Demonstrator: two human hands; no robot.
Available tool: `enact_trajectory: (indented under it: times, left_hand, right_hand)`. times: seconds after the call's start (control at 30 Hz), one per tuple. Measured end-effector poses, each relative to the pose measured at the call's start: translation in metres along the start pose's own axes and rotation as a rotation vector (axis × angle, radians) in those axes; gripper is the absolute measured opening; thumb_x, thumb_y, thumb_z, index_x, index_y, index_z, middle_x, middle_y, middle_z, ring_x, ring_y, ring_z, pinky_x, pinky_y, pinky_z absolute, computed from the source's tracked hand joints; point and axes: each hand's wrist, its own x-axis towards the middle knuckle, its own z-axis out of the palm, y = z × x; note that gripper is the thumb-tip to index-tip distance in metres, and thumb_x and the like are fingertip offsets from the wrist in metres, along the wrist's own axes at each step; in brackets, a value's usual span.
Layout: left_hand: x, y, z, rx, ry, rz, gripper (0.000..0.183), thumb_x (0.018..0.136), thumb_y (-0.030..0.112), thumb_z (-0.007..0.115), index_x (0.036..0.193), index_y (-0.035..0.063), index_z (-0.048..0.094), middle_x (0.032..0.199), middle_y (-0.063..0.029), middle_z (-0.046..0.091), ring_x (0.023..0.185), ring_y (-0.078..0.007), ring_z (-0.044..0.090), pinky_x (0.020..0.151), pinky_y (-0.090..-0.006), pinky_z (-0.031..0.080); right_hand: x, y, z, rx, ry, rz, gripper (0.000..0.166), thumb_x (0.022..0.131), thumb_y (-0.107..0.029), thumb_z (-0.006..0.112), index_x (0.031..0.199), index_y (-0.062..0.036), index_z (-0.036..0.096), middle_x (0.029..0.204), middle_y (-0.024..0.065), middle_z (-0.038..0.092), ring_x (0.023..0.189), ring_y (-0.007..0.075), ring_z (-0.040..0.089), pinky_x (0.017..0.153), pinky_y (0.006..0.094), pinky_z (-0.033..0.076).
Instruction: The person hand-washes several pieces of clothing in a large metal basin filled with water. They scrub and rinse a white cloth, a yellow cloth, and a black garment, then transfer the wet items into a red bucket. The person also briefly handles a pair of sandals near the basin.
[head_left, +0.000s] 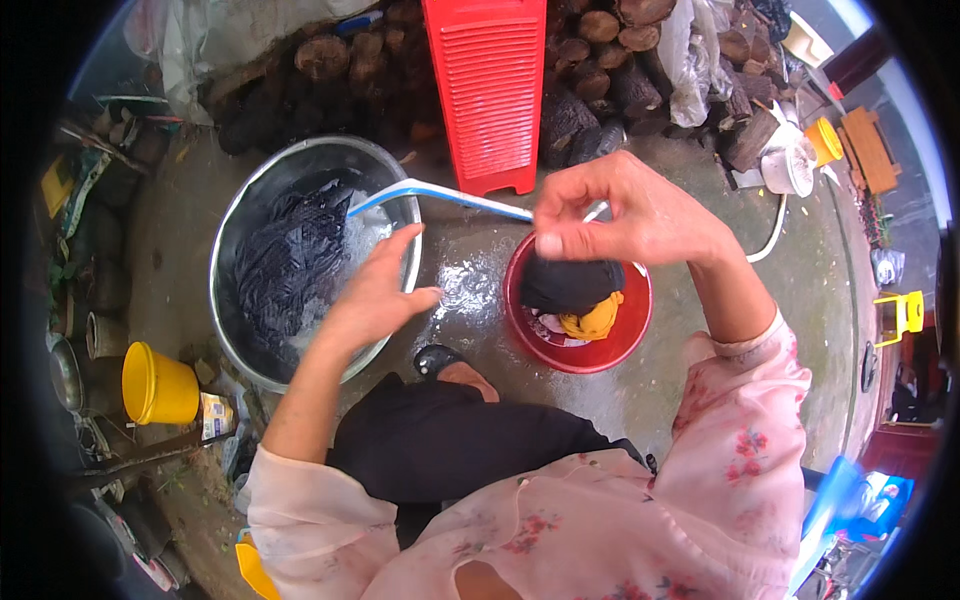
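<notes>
A large metal basin (225, 300) to my left holds soaked dark cloth (292, 255) in water. My left hand (379, 289) hovers over its right side, fingers spread, with nothing in them. A white hose with a blue stripe (465, 199) crosses the basin rim, its end over the water. My right hand (622, 214) is raised above a red basin (637, 330), thumb and fingers curled toward each other. The hose passes at or behind its fingertips; whether they grip it I cannot tell. Black cloth (570, 283) and yellow cloth (596, 316) lie in the red basin.
A red plastic washboard (491, 97) stands against stacked firewood (600, 52). Wet concrete (469, 289) lies between the basins, with my shoe (436, 361) on it. A yellow bucket (159, 386) stands at left. A white bucket (787, 171) and yellow stool (900, 315) are at right.
</notes>
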Motion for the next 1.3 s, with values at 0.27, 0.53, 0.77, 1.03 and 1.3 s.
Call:
enact_trajectory:
  times: [0.27, 0.53, 0.77, 1.03, 1.3]
  left_hand:
    - [-0.066, -0.177, -0.038, -0.073, 0.166, -0.468, 0.037, 0.083, 0.02, 0.067, 0.115, 0.0021, 0.06, 0.109, -0.0157, 0.066, 0.103, -0.0247, 0.062, 0.089, -0.0356, 0.047]
    - [-0.139, -0.369, 0.018, 0.037, 0.225, -0.68, 0.032, 0.08, 0.021, 0.065, 0.106, 0.0025, 0.063, 0.092, -0.0176, 0.067, 0.091, -0.0349, 0.065, 0.081, -0.0396, 0.05]
    - [-0.182, -0.391, 0.05, 0.193, 0.472, -0.533, 0.029, 0.081, 0.022, 0.065, 0.102, 0.0011, 0.065, 0.1, -0.018, 0.066, 0.098, -0.0356, 0.062, 0.09, -0.0426, 0.046]
    - [-0.183, -0.384, 0.052, 0.272, 0.442, -0.578, 0.034, 0.082, 0.03, 0.066, 0.105, 0.0053, 0.064, 0.098, -0.0136, 0.066, 0.1, -0.0299, 0.059, 0.102, -0.0427, 0.033]
    - [-0.133, -0.391, 0.035, 0.126, 0.747, -0.596, 0.064, 0.079, 0.028, 0.071, 0.135, 0.0096, 0.045, 0.143, -0.0217, 0.036, 0.13, -0.0407, 0.037, 0.105, -0.0509, 0.03]
  right_hand:
    - [0.036, -0.066, 0.054, 0.566, -0.379, -0.447, 0.031, 0.079, -0.027, 0.074, 0.094, -0.0029, 0.063, 0.085, 0.0073, 0.065, 0.079, 0.0179, 0.062, 0.068, 0.0312, 0.049]
    - [0.131, -0.068, 0.114, 0.74, -0.547, -0.589, 0.036, 0.079, -0.026, 0.073, 0.105, -0.0061, 0.059, 0.094, 0.0109, 0.065, 0.084, 0.025, 0.063, 0.071, 0.0358, 0.05]
    - [0.304, 0.098, 0.246, -0.208, -0.897, -0.184, 0.055, 0.085, -0.038, 0.065, 0.125, -0.0019, 0.05, 0.113, 0.0177, 0.063, 0.107, 0.0322, 0.06, 0.091, 0.0406, 0.047]
    - [0.453, 0.235, 0.408, -0.538, -0.114, 0.098, 0.087, 0.076, -0.035, 0.072, 0.145, -0.0099, 0.026, 0.127, 0.0156, 0.049, 0.118, 0.0336, 0.048, 0.095, 0.0489, 0.043]
    - [0.368, 0.231, 0.436, -0.593, -0.514, -0.447, 0.041, 0.076, -0.015, 0.063, 0.116, -0.0112, 0.056, 0.106, 0.0099, 0.059, 0.102, 0.0291, 0.056, 0.085, 0.0476, 0.045]
